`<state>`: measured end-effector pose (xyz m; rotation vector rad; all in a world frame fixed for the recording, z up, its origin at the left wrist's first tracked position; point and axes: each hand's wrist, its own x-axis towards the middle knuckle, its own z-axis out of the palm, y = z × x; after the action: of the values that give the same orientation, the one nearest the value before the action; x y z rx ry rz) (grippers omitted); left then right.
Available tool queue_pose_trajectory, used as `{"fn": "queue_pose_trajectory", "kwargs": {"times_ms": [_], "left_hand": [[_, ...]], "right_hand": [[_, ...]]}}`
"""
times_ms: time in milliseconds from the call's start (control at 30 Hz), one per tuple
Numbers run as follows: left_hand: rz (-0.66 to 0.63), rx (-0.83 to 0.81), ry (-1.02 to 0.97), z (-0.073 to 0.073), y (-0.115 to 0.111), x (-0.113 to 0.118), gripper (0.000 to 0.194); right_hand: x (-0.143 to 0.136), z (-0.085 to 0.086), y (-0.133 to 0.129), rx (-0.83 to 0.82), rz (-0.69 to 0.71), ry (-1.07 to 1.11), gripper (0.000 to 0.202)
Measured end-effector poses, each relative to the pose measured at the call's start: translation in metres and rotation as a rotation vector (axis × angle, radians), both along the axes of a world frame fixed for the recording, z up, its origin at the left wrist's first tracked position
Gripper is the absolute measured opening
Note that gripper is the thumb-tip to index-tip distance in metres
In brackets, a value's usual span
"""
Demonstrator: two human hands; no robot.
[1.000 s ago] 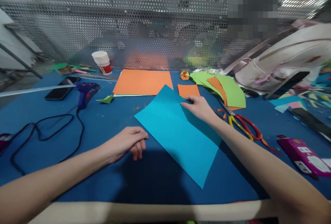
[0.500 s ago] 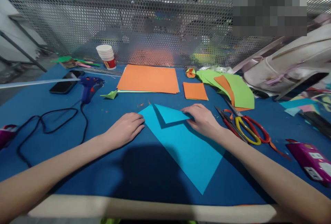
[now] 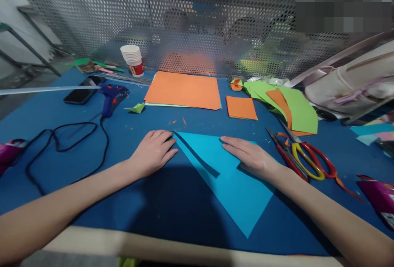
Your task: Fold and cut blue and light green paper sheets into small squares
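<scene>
Two hands point(image 3: 153, 152) point(image 3: 248, 154), one folded blue sheet point(image 3: 235, 195)

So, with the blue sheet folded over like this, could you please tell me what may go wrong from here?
The flap of the blue sheet casts a dark shadow along its free edge, so it may not lie flat; if it slips under the right hand, the crease could turn out crooked. The black cord runs up to the left forearm in this view, so the arm might snag it.
</scene>
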<state>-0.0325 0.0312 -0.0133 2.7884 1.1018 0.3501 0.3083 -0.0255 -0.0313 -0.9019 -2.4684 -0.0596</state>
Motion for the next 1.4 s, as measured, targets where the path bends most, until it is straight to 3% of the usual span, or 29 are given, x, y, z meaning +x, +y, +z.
{"fn": "queue_pose_trajectory", "kwargs": {"times_ms": [233,500,867,1200,1400], "left_hand": [[-0.022,0.204,0.054,-0.006,0.001,-0.005,0.037],[-0.049,0.324,0.118,-0.003,0.001,-0.004,0.033],[0.006,0.244,0.103,-0.004,0.001,-0.004,0.039],[0.034,0.095,0.012,-0.001,0.006,-0.006,0.039],[0.037,0.089,-0.014,-0.002,0.008,-0.006,0.04]], "right_hand": [[-0.013,0.005,-0.007,0.158,-0.062,-0.286,0.037],[-0.021,0.004,-0.014,0.175,0.057,-0.156,0.035],[-0.022,0.004,-0.019,0.153,0.084,-0.105,0.022],[-0.015,0.001,-0.023,0.091,0.083,-0.153,0.032],[-0.009,-0.001,-0.027,0.047,0.082,-0.241,0.044]]}}
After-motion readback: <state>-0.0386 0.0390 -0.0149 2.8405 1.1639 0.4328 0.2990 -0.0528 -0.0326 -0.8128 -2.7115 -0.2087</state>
